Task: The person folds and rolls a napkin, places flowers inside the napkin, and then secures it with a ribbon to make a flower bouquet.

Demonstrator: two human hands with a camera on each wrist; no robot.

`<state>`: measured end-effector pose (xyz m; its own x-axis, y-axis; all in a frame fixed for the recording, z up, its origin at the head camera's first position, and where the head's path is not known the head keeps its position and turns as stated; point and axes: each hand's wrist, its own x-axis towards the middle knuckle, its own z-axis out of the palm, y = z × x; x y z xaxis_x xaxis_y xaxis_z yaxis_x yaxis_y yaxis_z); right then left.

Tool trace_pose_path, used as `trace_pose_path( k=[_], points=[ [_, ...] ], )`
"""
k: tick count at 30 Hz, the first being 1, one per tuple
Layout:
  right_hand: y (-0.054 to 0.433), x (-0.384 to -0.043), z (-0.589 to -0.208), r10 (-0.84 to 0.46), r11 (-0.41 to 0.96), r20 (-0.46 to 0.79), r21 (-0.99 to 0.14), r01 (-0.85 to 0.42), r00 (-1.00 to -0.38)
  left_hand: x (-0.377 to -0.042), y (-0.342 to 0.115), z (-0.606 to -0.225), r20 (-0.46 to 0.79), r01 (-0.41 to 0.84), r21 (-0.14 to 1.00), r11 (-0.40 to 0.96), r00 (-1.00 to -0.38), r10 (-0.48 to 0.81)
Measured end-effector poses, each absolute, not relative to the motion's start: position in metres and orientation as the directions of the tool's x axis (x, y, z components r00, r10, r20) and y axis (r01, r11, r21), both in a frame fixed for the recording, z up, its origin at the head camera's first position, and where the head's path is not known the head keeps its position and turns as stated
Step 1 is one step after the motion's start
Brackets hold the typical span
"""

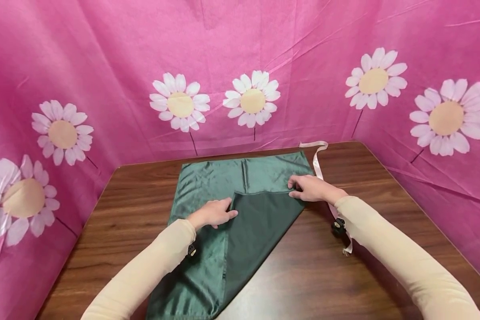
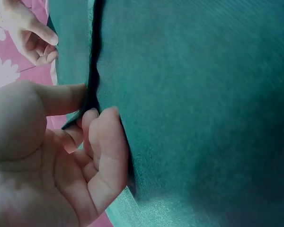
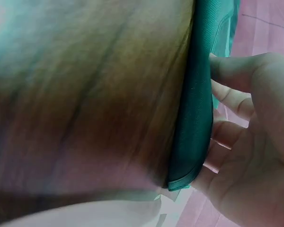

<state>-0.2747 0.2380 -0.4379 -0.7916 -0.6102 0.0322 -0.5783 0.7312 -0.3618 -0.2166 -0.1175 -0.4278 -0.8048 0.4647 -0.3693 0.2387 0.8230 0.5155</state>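
Observation:
A dark green satin cloth [image 1: 208, 180] lies on the wooden table, its lower right part folded over so that a duller triangular flap [image 1: 256, 235] faces up. At the flap's upper left corner, my left hand [image 1: 214, 212] pinches the cloth edge; in the left wrist view the thumb is on one side and curled fingers [image 2: 109, 151] are on the other. My right hand [image 1: 313, 188] holds the flap's upper right end. From the right wrist, the thumb [image 3: 232, 73] and fingers grip the folded cloth edge [image 3: 194, 118], with the fingertips hidden behind it.
A pale ribbon [image 1: 317, 165] runs along the cloth's right side and passes under the right forearm. Brown wooden tabletop [image 1: 136, 200] extends to either side. Pink fabric [image 1: 224, 40] printed with large daisies hangs behind the table and at both sides.

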Motion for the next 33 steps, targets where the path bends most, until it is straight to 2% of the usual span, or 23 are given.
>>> trace_pose_path(
  k=[14, 26, 33],
  points=[
    [0.235, -0.278, -0.439, -0.578, 0.763, 0.043, -0.326, -0.558, -0.815, -0.218, -0.121, -0.428, -0.355, 0.248, 0.506, 0.826, -0.813, 0.462],
    [0.229, -0.293, -0.438, -0.513, 0.821, -0.146, -0.372, -0.433, -0.846, -0.219, -0.119, -0.423, -0.409, 0.185, 0.531, 0.827, -0.799, 0.441],
    [0.226, -0.299, -0.437, -0.511, 0.817, -0.183, -0.408, -0.408, -0.840, -0.222, -0.121, -0.423, -0.443, 0.128, 0.557, 0.821, -0.790, 0.423]
  ],
)
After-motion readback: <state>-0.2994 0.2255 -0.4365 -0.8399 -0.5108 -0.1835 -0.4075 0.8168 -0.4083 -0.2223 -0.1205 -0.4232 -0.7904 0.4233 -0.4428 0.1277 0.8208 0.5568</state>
